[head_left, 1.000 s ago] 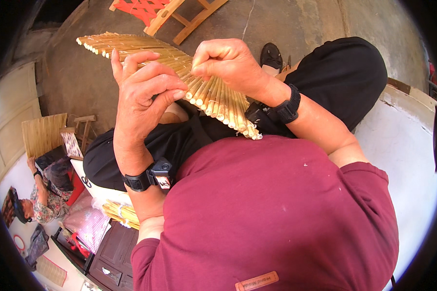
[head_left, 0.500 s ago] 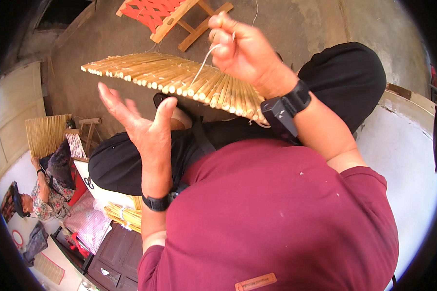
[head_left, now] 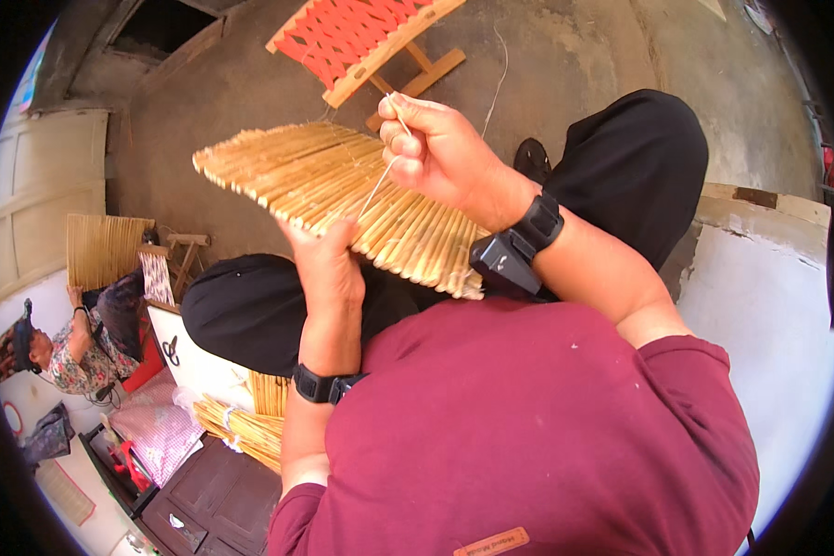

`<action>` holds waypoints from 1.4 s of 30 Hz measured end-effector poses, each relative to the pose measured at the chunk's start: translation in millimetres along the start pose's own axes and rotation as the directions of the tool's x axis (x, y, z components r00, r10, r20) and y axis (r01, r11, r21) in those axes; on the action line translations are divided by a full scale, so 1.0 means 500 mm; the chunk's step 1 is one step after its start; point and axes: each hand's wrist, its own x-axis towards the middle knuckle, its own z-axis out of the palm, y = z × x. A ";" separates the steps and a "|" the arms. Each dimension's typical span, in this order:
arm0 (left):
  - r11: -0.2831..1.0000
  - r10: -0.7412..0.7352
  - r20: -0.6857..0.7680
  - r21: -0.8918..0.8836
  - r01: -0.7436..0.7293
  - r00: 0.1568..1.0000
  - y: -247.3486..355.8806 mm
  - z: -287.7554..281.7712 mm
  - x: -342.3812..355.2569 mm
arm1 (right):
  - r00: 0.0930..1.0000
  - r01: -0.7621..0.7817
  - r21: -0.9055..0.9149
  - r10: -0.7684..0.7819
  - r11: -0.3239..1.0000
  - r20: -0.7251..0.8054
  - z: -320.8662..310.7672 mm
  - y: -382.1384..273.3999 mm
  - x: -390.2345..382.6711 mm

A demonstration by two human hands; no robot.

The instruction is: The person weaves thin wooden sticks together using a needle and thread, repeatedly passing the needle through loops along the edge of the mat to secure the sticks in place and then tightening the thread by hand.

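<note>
A mat of straw-coloured stalks [head_left: 315,176], laid side by side and stitched together, lies tilted above my lap. At its near edge my left hand [head_left: 329,264] grips the stalks, with the thumb on top and the fingers hidden underneath. Over the mat my right hand [head_left: 435,153] is closed in a fist on a white cord [head_left: 378,188]. That cord runs taut from the fist down to the stalk ends by my left thumb. A short piece of it sticks up past the right fingers.
A wooden stool [head_left: 380,56] with red webbing stands ahead. Bundled stalks [head_left: 241,431] lie on the left beside a dark wooden cabinet [head_left: 218,491]. Farther left, another person [head_left: 83,347] sits holding a similar mat [head_left: 107,252].
My left hand, open and apart from the mat before, now grips its near edge. The mat has tipped, showing more of its top face. My right hand still holds the cord, slightly lower.
</note>
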 end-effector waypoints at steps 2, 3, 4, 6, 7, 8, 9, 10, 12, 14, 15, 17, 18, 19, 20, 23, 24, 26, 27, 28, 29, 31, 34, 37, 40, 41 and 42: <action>0.996 -0.032 -0.048 -0.088 0.027 0.998 0.025 -0.033 0.000 | 0.999 0.041 -0.200 -0.036 0.979 0.030 0.006 0.013 0.004; 0.993 -0.035 -0.069 -0.115 0.027 0.997 0.034 -0.055 -0.003 | 1.000 0.010 -0.211 -0.009 0.977 0.008 0.020 0.027 -0.002; 0.990 -0.040 -0.091 -0.142 0.026 0.995 0.042 -0.078 -0.005 | 1.000 -0.021 -0.221 0.018 0.975 -0.014 0.033 0.039 -0.004; 0.986 -0.011 -0.115 -0.167 -0.008 0.993 0.083 -0.112 -0.018 | 0.996 -0.042 -0.180 0.055 0.983 0.070 0.034 0.053 0.004; 0.985 0.027 -0.111 -0.168 -0.046 0.993 0.104 -0.122 -0.025 | 0.994 -0.069 -0.163 0.082 0.984 0.078 0.039 0.054 0.005; 0.982 0.074 -0.120 -0.165 -0.093 0.990 0.135 -0.132 -0.041 | 0.988 -0.107 -0.144 0.122 0.984 0.097 0.052 0.062 0.007; 0.982 0.130 -0.136 -0.119 -0.146 0.982 0.155 -0.130 -0.053 | 0.983 -0.107 -0.131 0.125 0.986 0.137 0.057 0.067 0.006; 0.977 0.186 -0.150 -0.073 -0.198 0.971 0.176 -0.126 -0.063 | 0.983 -0.099 -0.139 0.119 0.985 0.141 0.061 0.074 0.004; 0.933 0.359 -0.151 0.080 -0.350 0.921 0.216 -0.100 -0.088 | 0.931 -0.085 -0.156 0.134 0.984 0.338 0.074 0.082 0.003; 0.838 0.517 -0.111 0.267 -0.476 0.849 0.265 -0.071 -0.112 | 0.901 -0.157 -0.133 0.197 0.979 0.386 0.096 0.079 -0.002; 0.777 0.576 -0.063 0.353 -0.521 0.815 0.288 -0.054 -0.118 | 0.900 -0.130 -0.105 0.162 0.986 0.405 0.112 0.073 -0.010; 0.608 0.658 0.067 0.539 -0.582 0.750 0.332 -0.035 -0.129 | 0.893 -0.101 -0.086 0.129 0.991 0.432 0.147 0.055 -0.022; 0.500 0.677 0.157 0.618 -0.607 0.719 0.352 -0.041 -0.131 | 0.866 -0.050 -0.085 0.085 0.995 0.493 0.162 0.045 -0.028; 0.425 0.697 0.229 0.632 -0.648 0.680 0.365 -0.042 -0.122 | 0.833 0.002 -0.080 0.042 0.997 0.552 0.175 0.034 -0.034; 0.354 0.704 0.303 0.634 -0.687 0.642 0.374 -0.040 -0.104 | 0.833 0.012 -0.086 0.038 0.996 0.553 0.184 0.021 -0.039; 0.038 0.595 0.554 0.704 -0.709 0.582 0.417 -0.026 -0.025 | 0.845 0.148 -0.190 -0.025 0.971 0.534 0.199 -0.011 -0.048; -0.030 0.520 0.646 0.667 -0.744 0.558 0.414 -0.001 0.019 | 0.852 0.167 -0.198 -0.041 0.966 0.522 0.184 -0.027 -0.051; -0.087 0.474 0.746 0.568 -0.818 0.468 0.432 0.024 0.080 | 0.905 0.215 -0.201 -0.118 0.956 0.409 0.177 -0.036 -0.042; -0.023 0.409 0.787 0.514 -0.857 0.461 0.444 0.038 0.104 | 0.909 0.245 -0.188 -0.157 0.951 0.387 0.168 -0.038 -0.033; -0.029 0.413 0.788 0.513 -0.858 0.457 0.455 0.058 0.122 | 0.905 0.248 -0.190 -0.158 0.950 0.394 0.159 -0.038 -0.024; 0.012 0.396 0.811 0.465 -0.885 0.431 0.467 0.077 0.137 | 0.909 0.287 -0.193 -0.203 0.938 0.365 0.150 -0.037 -0.015; 0.036 0.390 0.823 0.435 -0.900 0.414 0.506 0.115 0.160 | 0.928 0.300 -0.197 -0.238 0.933 0.286 0.167 -0.042 -0.011; -0.083 0.316 0.711 0.680 -0.728 0.628 0.570 0.141 0.224 | 0.888 0.423 -0.230 -0.350 0.877 0.297 0.199 -0.059 0.013; -0.330 0.437 0.591 0.807 -0.490 0.679 0.573 0.126 0.283 | 0.809 0.581 -0.282 -0.502 0.764 0.307 0.244 -0.102 0.062; -0.427 0.585 0.508 0.856 -0.292 0.633 0.531 0.130 0.265 | 0.737 0.676 -0.345 -0.609 0.652 0.294 0.283 -0.147 0.113; -0.400 0.601 0.498 0.864 -0.305 0.625 0.515 0.125 0.266 | 0.697 0.713 -0.375 -0.659 0.593 0.282 0.292 -0.158 0.131; -0.372 0.616 0.486 0.873 -0.314 0.620 0.504 0.117 0.263 | 0.703 0.708 -0.371 -0.648 0.600 0.294 0.304 -0.168 0.146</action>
